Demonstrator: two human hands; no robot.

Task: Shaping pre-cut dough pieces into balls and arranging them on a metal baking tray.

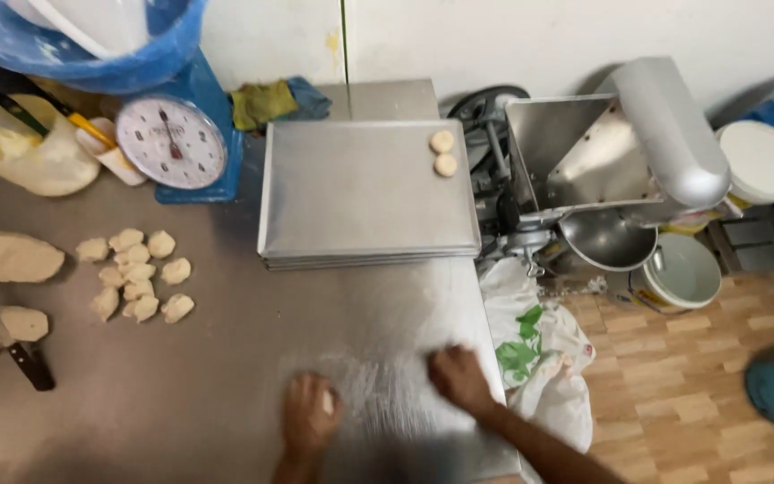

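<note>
Steel worktop [226,376] first — floured near its edge. Baking trays [365,193] carry two dough rounds [443,153]. Left hand [308,417] cups a dough piece [326,401] (blurred); right hand [460,378] presses flat, its grip's contents unclear.

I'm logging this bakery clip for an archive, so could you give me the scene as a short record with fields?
Surface: grey metal worktable, dusted with flour near the hands
Left hand: left hand cupped palm-down over a pale dough piece
Right hand: right hand pressed palm-down on the table; what is under it is hidden
Dough supply: cluster of small cut dough pieces
Finished pieces: two round dough balls on the stacked rectangular steel trays
Behind: blue dial scale
</note>
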